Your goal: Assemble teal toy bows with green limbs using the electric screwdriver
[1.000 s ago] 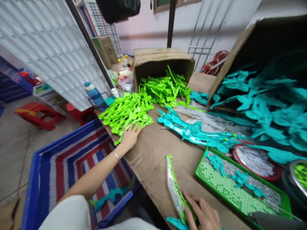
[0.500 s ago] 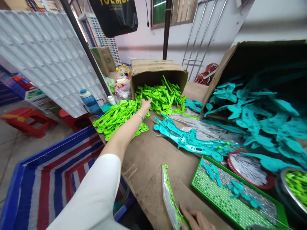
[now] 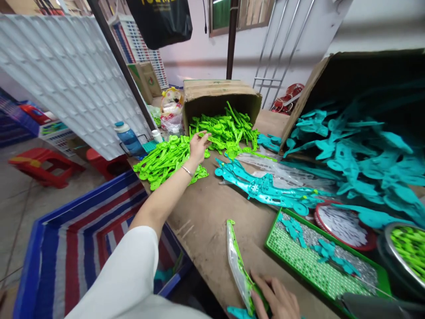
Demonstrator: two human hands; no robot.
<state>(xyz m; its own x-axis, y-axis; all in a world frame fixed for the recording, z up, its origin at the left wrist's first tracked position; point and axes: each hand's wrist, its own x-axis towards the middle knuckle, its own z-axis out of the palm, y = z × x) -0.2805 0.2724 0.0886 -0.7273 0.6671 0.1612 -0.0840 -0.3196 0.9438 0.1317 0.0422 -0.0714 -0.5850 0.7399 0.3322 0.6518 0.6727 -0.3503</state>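
Note:
My left hand (image 3: pixel 198 148) is stretched out over the heap, its fingers closed on a long lime-green plastic part (image 3: pixel 215 142). Beneath and left of it lies a pile of similar green parts (image 3: pixel 166 160); more green parts (image 3: pixel 221 125) spill from a cardboard box (image 3: pixel 219 91) behind it. Near the front edge of the table, my right hand (image 3: pixel 277 297) grips the lower end of a curved blade-like piece (image 3: pixel 236 261), green along one edge with a clear plastic side. That piece points away from me. A bit of teal plastic (image 3: pixel 239 313) shows under it.
Joined teal parts (image 3: pixel 262 188) lie mid-table. At right stand a green perforated basket (image 3: pixel 299 261) with screws and teal pieces, a red bowl (image 3: pixel 370 241) of whitish pieces, a metal bowl (image 3: pixel 385 248) of green bits, and a large box (image 3: pixel 305 95) of teal parts. A striped bin (image 3: pixel 73 248) stands left.
My left hand has drawn back slightly from the box, now with a green part in its fingers. My right hand stays on the curved piece, and the view has shifted a little.

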